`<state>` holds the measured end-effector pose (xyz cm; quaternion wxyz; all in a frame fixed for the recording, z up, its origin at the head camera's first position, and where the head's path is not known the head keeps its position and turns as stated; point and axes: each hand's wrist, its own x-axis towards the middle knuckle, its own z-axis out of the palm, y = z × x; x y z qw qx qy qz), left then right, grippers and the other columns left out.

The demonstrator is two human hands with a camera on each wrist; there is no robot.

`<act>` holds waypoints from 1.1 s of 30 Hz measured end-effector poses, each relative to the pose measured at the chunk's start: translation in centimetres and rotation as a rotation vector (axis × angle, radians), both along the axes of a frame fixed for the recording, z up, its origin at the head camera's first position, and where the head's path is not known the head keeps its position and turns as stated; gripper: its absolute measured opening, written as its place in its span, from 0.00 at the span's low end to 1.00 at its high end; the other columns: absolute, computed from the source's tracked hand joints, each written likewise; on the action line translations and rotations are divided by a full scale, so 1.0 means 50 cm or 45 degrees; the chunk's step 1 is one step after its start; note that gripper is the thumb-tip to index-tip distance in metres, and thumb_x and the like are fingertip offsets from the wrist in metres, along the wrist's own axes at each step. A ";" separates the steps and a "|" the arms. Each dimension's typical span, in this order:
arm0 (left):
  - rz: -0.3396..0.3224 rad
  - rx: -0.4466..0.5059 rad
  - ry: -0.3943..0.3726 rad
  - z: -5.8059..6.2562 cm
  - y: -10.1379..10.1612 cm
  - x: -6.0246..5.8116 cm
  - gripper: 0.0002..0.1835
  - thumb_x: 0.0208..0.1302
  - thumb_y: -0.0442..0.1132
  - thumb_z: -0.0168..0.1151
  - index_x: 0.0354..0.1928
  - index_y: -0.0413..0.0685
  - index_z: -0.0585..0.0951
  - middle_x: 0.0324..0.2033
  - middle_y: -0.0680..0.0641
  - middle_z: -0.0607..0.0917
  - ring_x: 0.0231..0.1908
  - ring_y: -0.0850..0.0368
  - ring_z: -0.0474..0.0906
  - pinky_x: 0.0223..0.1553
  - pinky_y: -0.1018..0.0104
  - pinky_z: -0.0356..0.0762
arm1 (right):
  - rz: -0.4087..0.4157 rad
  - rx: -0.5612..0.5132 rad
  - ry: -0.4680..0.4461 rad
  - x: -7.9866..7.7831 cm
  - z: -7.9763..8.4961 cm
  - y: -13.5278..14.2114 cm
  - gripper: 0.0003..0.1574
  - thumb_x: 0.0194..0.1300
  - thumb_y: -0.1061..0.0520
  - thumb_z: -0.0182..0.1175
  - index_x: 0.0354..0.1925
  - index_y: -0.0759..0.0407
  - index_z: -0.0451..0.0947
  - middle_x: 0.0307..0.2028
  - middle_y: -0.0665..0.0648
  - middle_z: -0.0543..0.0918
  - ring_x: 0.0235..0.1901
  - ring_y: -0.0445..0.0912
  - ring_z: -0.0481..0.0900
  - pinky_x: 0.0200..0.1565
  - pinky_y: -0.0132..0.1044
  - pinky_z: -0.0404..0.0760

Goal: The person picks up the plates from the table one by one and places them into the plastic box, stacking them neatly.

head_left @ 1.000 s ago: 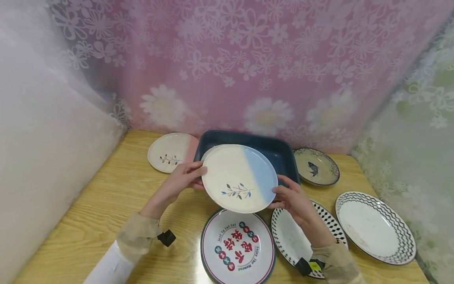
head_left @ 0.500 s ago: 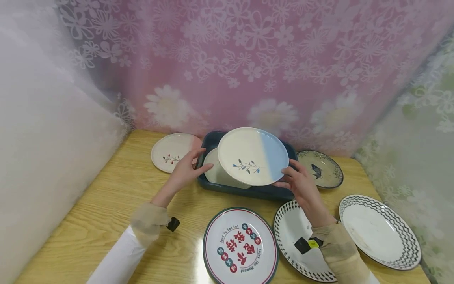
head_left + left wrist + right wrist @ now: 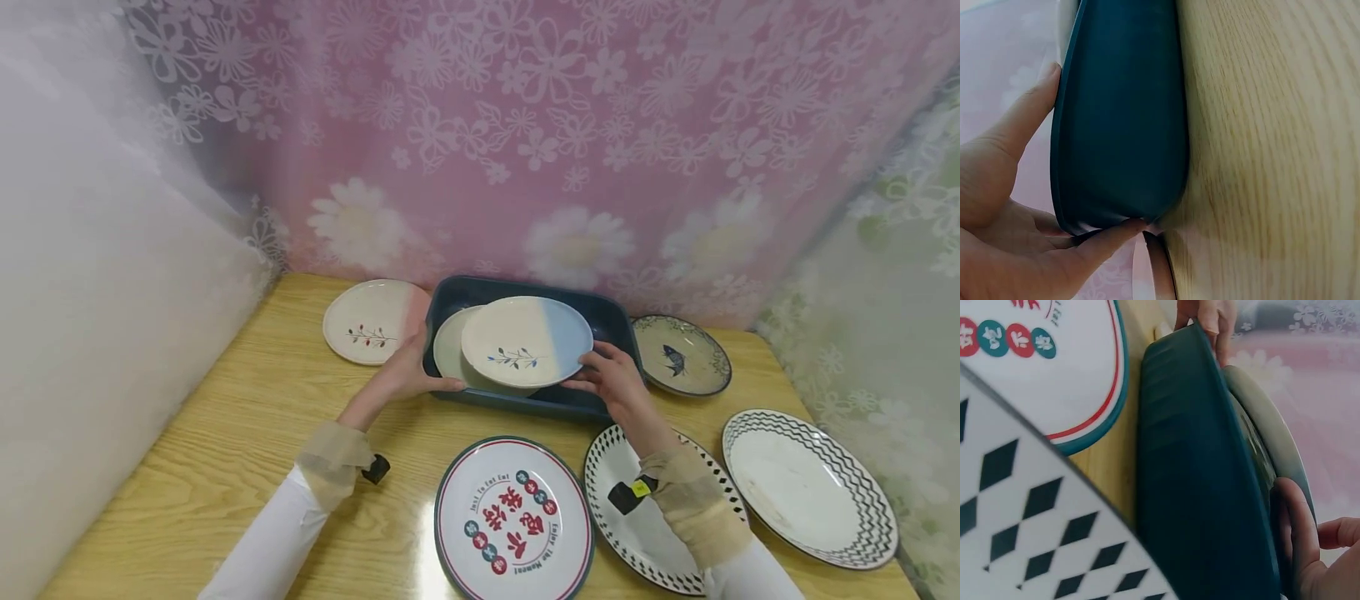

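Note:
My right hand [image 3: 617, 382] pinches the right edge of a cream plate [image 3: 510, 329] with a light blue band and a twig pattern, thumb on top and fingers beneath. That plate is over a dark blue rectangular basin [image 3: 525, 403], tilted in the right wrist view. Under it, a pale greenish plate [image 3: 448, 350] lies in the basin, partly covered. My left hand [image 3: 405, 367] holds the basin's near left corner, thumb at the front rim and fingers along the end wall [image 3: 1122, 125]. The right hand's fingertips beneath the plate are hidden from the head camera.
Left of the basin lies a pink-banded plate [image 3: 367, 321], close to my left hand. A fish-pattern dish [image 3: 682, 358] sits to the right. Nearer are a red-lettered plate [image 3: 487, 467], a diamond-rimmed oval plate [image 3: 630, 533] and a zigzag-rimmed oval plate [image 3: 802, 483]. A floral curtain [image 3: 465, 167] hangs behind.
The blue-banded plate went from both hands into the right hand alone, moved back over the basin, then lowered. My left hand let go of it and took hold of the basin's corner.

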<state>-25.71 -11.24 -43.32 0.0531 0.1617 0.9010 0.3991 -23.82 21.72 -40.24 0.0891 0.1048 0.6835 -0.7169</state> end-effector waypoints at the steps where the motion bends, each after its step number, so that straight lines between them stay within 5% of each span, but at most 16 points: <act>1: -0.004 -0.003 -0.005 0.000 0.000 0.000 0.71 0.51 0.53 0.81 0.79 0.31 0.39 0.76 0.28 0.51 0.75 0.35 0.54 0.73 0.42 0.58 | 0.002 0.006 -0.004 -0.002 -0.004 -0.001 0.39 0.75 0.67 0.46 0.78 0.70 0.45 0.58 0.71 0.69 0.29 0.40 0.86 0.40 0.37 0.88; 19: 0.035 0.038 -0.033 -0.021 0.000 0.008 0.69 0.53 0.56 0.79 0.81 0.40 0.39 0.79 0.36 0.46 0.77 0.39 0.50 0.73 0.42 0.57 | 0.027 0.061 -0.036 -0.017 -0.042 -0.025 0.38 0.75 0.67 0.47 0.77 0.72 0.48 0.52 0.71 0.75 0.28 0.42 0.86 0.39 0.39 0.88; 33: 0.020 0.078 -0.008 -0.021 -0.002 0.004 0.69 0.53 0.55 0.79 0.81 0.42 0.39 0.79 0.36 0.48 0.77 0.38 0.51 0.73 0.39 0.56 | 0.178 0.209 -0.047 -0.022 -0.045 -0.026 0.41 0.76 0.66 0.54 0.77 0.72 0.48 0.61 0.79 0.72 0.37 0.46 0.89 0.43 0.39 0.88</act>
